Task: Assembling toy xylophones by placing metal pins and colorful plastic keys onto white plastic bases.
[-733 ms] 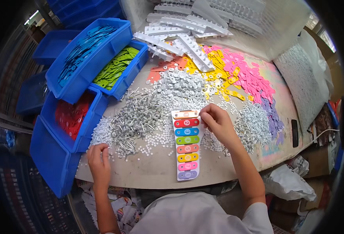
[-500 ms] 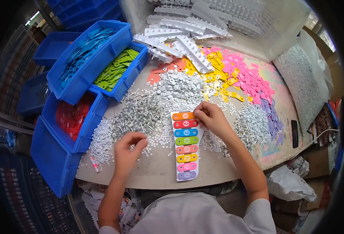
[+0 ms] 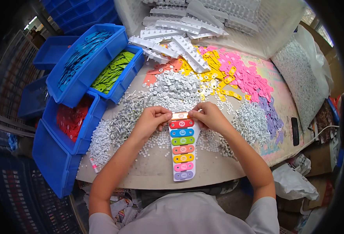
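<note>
White tapered plastic strip (image 3: pixel 196 134) carrying eight smooth round-ended coloured bars (image 3: pixel 183 140) lies on the beige tabletop (image 3: pixel 150 171); left hand (image 3: pixel 153 119) and right hand (image 3: pixel 208 117), fingers narrowed, touch its top end, actual grip unclear; left of it, three blue plastic bins (image 3: pixel 90 80) hold flat blue, green and red pieces (image 3: pixel 113 73)

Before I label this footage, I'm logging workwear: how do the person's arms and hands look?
The left hand and right hand are gloveless, with no watch or bracelet visible. Pale grey short sleeves leave the forearms bare.
</note>
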Action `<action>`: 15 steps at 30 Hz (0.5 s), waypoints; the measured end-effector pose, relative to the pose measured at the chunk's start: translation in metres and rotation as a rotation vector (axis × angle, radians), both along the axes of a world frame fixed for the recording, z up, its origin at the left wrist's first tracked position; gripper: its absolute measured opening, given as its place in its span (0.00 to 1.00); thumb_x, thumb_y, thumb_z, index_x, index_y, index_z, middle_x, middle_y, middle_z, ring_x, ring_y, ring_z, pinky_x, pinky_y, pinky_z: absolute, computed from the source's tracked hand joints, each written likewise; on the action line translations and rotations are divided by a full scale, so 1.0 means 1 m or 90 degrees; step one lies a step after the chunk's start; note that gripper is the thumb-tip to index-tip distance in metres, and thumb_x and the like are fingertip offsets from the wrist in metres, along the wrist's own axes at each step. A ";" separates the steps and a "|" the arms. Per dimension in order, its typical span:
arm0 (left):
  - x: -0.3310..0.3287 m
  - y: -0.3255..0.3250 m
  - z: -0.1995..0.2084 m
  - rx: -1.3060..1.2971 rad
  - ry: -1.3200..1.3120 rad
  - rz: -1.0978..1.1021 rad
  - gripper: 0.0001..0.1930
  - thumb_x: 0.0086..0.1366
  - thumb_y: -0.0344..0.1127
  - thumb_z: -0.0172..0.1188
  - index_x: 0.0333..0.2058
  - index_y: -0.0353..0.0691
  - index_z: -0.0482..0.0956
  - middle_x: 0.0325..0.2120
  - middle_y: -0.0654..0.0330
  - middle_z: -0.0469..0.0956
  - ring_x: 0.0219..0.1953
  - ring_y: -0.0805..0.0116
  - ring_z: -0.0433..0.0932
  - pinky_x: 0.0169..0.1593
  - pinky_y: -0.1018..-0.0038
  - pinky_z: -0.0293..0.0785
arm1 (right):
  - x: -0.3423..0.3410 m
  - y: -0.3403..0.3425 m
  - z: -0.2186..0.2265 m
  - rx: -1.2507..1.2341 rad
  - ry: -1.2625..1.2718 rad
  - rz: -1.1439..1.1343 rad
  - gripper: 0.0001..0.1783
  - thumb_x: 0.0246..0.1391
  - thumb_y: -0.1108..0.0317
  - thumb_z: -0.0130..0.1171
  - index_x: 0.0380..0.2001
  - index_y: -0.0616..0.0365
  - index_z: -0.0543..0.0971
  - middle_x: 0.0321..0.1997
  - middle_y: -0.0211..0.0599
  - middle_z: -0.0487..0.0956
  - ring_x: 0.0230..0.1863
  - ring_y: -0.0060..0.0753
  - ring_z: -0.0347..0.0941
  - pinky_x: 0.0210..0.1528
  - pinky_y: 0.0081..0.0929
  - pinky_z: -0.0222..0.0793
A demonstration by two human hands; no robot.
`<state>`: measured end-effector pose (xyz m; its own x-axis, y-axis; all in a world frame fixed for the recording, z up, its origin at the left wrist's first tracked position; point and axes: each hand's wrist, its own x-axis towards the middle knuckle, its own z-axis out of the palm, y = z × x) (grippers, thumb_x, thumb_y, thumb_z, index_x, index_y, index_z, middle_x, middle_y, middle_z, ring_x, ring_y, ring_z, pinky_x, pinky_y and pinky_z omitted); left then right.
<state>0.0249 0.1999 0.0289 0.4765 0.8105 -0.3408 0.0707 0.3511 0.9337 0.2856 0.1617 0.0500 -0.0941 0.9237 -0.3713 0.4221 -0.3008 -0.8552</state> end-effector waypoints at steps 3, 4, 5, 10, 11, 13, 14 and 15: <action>0.003 0.001 0.002 -0.006 0.005 0.004 0.11 0.70 0.35 0.69 0.44 0.34 0.83 0.28 0.66 0.82 0.26 0.82 0.75 0.25 0.83 0.66 | 0.001 0.006 0.004 -0.021 -0.014 0.036 0.19 0.65 0.57 0.67 0.31 0.66 0.82 0.16 0.35 0.79 0.14 0.24 0.73 0.16 0.26 0.64; 0.006 -0.001 0.009 0.015 0.069 0.017 0.13 0.69 0.38 0.70 0.43 0.35 0.82 0.27 0.67 0.81 0.24 0.82 0.73 0.24 0.83 0.63 | 0.001 0.008 0.006 -0.024 -0.014 0.036 0.19 0.65 0.57 0.67 0.31 0.66 0.82 0.16 0.35 0.79 0.14 0.24 0.73 0.16 0.26 0.64; 0.008 -0.002 0.012 0.036 0.133 0.030 0.15 0.68 0.41 0.72 0.42 0.36 0.81 0.25 0.67 0.79 0.22 0.83 0.71 0.22 0.83 0.60 | 0.001 0.010 0.008 -0.040 -0.034 0.055 0.18 0.67 0.57 0.65 0.33 0.65 0.83 0.17 0.34 0.78 0.14 0.23 0.73 0.16 0.25 0.65; 0.006 0.017 0.004 -0.037 0.201 -0.083 0.18 0.67 0.49 0.70 0.40 0.39 0.80 0.23 0.70 0.74 0.19 0.84 0.65 0.19 0.82 0.53 | 0.012 0.028 0.003 -0.072 -0.050 0.125 0.23 0.65 0.52 0.67 0.26 0.63 0.80 0.16 0.35 0.78 0.14 0.25 0.74 0.18 0.27 0.70; 0.006 0.022 0.003 -0.093 0.193 -0.103 0.17 0.68 0.48 0.70 0.40 0.39 0.80 0.22 0.71 0.73 0.19 0.85 0.64 0.19 0.82 0.52 | 0.014 0.032 0.002 -0.081 -0.079 0.158 0.24 0.65 0.52 0.67 0.25 0.63 0.80 0.16 0.35 0.78 0.15 0.26 0.75 0.18 0.27 0.70; 0.008 0.023 0.009 -0.152 0.188 -0.116 0.14 0.69 0.46 0.68 0.38 0.41 0.80 0.21 0.71 0.72 0.16 0.85 0.61 0.17 0.80 0.49 | 0.012 0.038 0.005 -0.121 -0.127 0.209 0.23 0.69 0.51 0.65 0.28 0.60 0.79 0.16 0.31 0.76 0.14 0.24 0.72 0.17 0.25 0.67; 0.009 0.023 0.007 -0.154 0.188 -0.114 0.14 0.69 0.46 0.68 0.38 0.41 0.80 0.21 0.71 0.72 0.16 0.85 0.61 0.17 0.80 0.49 | 0.011 0.040 0.007 -0.122 -0.127 0.211 0.23 0.69 0.51 0.65 0.28 0.60 0.79 0.16 0.31 0.76 0.14 0.24 0.72 0.17 0.25 0.67; 0.009 0.022 0.006 -0.143 0.188 -0.112 0.13 0.69 0.45 0.68 0.38 0.41 0.79 0.21 0.71 0.72 0.16 0.84 0.61 0.17 0.80 0.49 | 0.011 0.040 0.009 -0.120 -0.144 0.222 0.23 0.69 0.52 0.65 0.28 0.60 0.78 0.15 0.31 0.76 0.14 0.24 0.72 0.17 0.26 0.67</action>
<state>0.0335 0.2223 0.0346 0.4562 0.6157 -0.6425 0.4006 0.5026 0.7661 0.2964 0.2020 0.0588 -0.2849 0.7654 -0.5771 0.6958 -0.2489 -0.6737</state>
